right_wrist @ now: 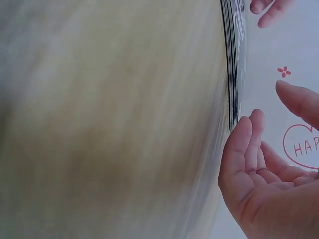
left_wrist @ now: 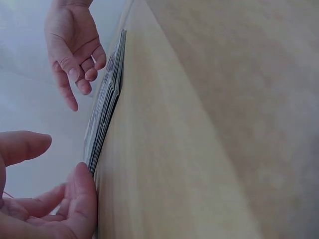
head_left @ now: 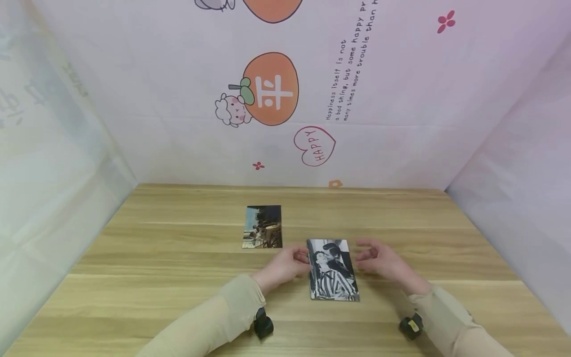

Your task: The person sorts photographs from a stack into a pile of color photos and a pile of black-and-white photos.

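A stack of photo cards (head_left: 333,271) lies on the wooden table, its top card a black-and-white picture of two people, one in stripes. Seen edge-on in the left wrist view, the stack (left_wrist: 107,102) is several cards thick. My left hand (head_left: 285,265) is at its left side, fingertips right at the edge and thumb held apart. On the opposite side my right hand (head_left: 383,263) has its fingers loosely bent and its thumb apart, with nothing in its grasp. The right wrist view has its fingertips (right_wrist: 242,130) close by the end of the stack (right_wrist: 232,69).
A single colour photo card (head_left: 263,227) lies farther back, left of the stack. Behind the wooden table (head_left: 178,228) hangs a white printed cloth (head_left: 392,99), with more white cloth on both sides. A dark wrist camera (head_left: 263,325) sits below the left cuff, another (head_left: 411,326) below the right.
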Action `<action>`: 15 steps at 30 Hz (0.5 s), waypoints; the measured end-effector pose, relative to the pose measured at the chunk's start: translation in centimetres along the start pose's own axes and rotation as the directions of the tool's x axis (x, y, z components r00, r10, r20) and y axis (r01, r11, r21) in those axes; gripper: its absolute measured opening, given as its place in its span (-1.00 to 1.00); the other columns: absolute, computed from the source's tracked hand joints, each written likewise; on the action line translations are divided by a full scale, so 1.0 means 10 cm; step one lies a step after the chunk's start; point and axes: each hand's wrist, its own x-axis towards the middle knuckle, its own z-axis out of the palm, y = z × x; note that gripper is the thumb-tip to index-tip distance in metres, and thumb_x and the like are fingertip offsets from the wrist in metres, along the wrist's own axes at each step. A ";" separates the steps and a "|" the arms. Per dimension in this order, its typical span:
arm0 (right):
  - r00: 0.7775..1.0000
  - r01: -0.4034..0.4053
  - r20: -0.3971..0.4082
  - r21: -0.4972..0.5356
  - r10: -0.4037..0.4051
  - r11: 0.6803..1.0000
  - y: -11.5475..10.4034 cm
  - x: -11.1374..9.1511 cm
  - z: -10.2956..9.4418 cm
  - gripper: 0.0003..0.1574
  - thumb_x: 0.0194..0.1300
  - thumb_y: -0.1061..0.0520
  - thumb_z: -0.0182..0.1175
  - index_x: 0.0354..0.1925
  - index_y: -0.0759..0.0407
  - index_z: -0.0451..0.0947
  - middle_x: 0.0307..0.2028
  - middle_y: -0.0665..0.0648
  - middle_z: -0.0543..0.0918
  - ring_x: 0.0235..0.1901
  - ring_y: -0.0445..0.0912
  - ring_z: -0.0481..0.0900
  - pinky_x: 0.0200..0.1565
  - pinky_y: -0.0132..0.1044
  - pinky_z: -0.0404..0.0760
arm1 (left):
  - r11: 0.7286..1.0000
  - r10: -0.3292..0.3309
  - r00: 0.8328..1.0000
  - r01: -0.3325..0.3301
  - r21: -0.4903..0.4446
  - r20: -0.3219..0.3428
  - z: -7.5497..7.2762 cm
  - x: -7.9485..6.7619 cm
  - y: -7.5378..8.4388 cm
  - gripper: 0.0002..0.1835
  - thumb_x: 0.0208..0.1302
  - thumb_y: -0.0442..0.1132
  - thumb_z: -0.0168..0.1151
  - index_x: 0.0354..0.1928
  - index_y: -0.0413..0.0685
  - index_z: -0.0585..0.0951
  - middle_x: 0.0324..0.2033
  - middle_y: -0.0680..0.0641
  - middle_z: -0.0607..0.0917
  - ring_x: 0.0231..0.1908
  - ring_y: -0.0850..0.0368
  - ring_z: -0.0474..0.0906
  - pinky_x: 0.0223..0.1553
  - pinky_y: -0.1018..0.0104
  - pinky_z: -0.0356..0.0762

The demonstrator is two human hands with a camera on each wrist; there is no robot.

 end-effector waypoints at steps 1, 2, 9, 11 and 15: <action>1.000 -0.001 0.006 -0.001 0.001 1.000 0.01 0.00 0.00 -0.16 0.11 0.30 0.27 0.29 0.50 0.14 -0.13 0.37 0.58 -0.24 -0.06 0.59 -0.21 -0.29 0.69 | 1.000 0.003 1.000 -0.003 0.002 0.002 0.00 0.00 0.00 -0.53 0.12 -0.36 0.28 0.09 -0.37 0.49 -0.21 -0.17 0.61 -0.37 0.16 0.52 -0.48 0.38 0.56; 1.000 -0.003 0.011 -0.002 0.003 1.000 0.01 0.00 0.01 -0.16 0.11 0.30 0.27 0.28 0.51 0.14 -0.14 0.36 0.59 -0.25 -0.07 0.59 -0.22 -0.29 0.69 | 1.000 0.007 1.000 -0.007 0.006 0.006 0.00 0.00 0.01 -0.55 0.12 -0.36 0.28 0.07 -0.38 0.50 -0.23 -0.16 0.60 -0.38 0.16 0.51 -0.47 0.37 0.57; 0.999 -0.030 0.037 0.009 0.030 1.000 -0.01 0.01 0.05 -0.14 0.09 0.29 0.28 0.27 0.56 0.12 -0.22 0.25 0.62 -0.34 -0.11 0.56 -0.32 -0.39 0.64 | 0.999 0.022 0.999 -0.022 0.026 0.024 0.00 0.03 0.00 -0.65 0.10 -0.39 0.28 -0.04 -0.35 0.57 -0.36 -0.07 0.56 -0.47 0.21 0.44 -0.50 0.39 0.54; 0.999 -0.041 0.033 0.001 0.041 0.999 -0.02 0.01 0.06 -0.14 0.09 0.29 0.29 0.26 0.56 0.14 -0.23 0.24 0.61 -0.34 -0.12 0.55 -0.33 -0.39 0.64 | 0.999 0.033 0.999 -0.034 0.035 0.031 0.00 0.04 -0.02 -0.72 0.10 -0.40 0.27 -0.10 -0.32 0.59 -0.42 -0.03 0.53 -0.50 0.22 0.42 -0.53 0.43 0.50; 0.997 -0.063 0.031 -0.052 0.065 0.997 -0.03 0.00 0.06 -0.14 0.07 0.26 0.31 0.25 0.56 0.19 -0.18 0.27 0.60 -0.28 -0.10 0.55 -0.25 -0.34 0.65 | 0.997 0.062 0.997 -0.064 0.048 0.050 0.01 0.07 -0.05 -0.88 0.10 -0.43 0.24 -0.28 -0.29 0.59 -0.53 0.02 0.48 -0.57 0.24 0.38 -0.58 0.48 0.41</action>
